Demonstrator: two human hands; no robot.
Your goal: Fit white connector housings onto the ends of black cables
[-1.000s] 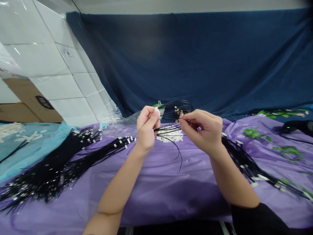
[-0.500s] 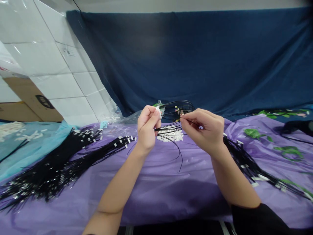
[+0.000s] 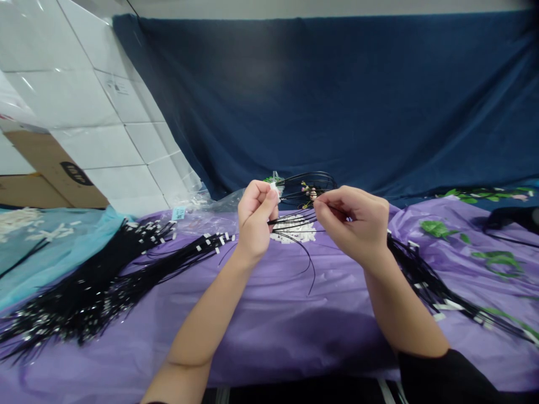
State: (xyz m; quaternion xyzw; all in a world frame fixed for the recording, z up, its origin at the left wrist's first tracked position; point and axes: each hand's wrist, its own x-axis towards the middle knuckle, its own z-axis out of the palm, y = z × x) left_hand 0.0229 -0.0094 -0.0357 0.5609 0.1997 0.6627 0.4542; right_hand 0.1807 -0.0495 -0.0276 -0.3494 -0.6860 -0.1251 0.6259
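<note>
My left hand (image 3: 256,219) pinches a small white connector (image 3: 274,189) from which thin black wires (image 3: 315,175) loop to the right. More black wire ends pass under its fingers, and a few hang down in a curve. To the right, my right hand (image 3: 356,224) is closed, thumb against forefinger, on thin black wire. Its exact grip is partly hidden by the fingers. Below and behind the wires, a pile of small white connectors (image 3: 301,230) lies on the purple sheet (image 3: 269,314).
Bundles of black wires with white connectors (image 3: 160,264) lie at the left, and another bundle (image 3: 421,275) at the right. Green leaves (image 3: 438,229) rest on the right side. White boxes (image 3: 92,146) and a cardboard box (image 3: 46,163) stand at the left; a blue cloth (image 3: 320,101) hangs behind.
My right hand has shifted very slightly to the right, still pinched. My left hand keeps its hold on the white connector, almost unmoved.
</note>
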